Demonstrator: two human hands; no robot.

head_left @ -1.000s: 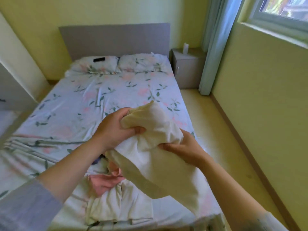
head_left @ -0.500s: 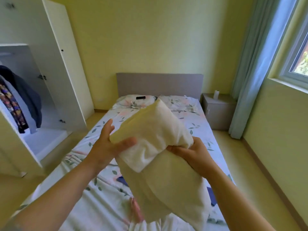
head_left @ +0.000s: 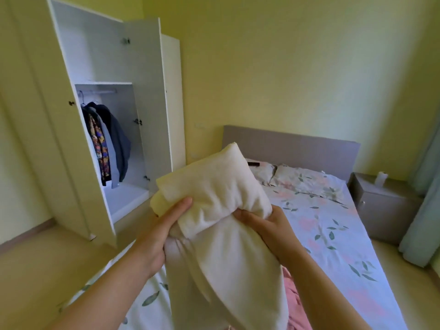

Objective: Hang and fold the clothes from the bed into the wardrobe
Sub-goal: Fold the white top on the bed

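Over bed (head_left: 333, 229), L hand (head_left: 162, 234) & R hand (head_left: 269, 227) clamp cream cloth (head_left: 221, 186), btm end cut off.

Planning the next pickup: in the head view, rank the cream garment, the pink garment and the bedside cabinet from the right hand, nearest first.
1. cream garment: gripped in the right hand.
2. pink garment: on the bed, just below the hand.
3. bedside cabinet: far right, past the bed's head.
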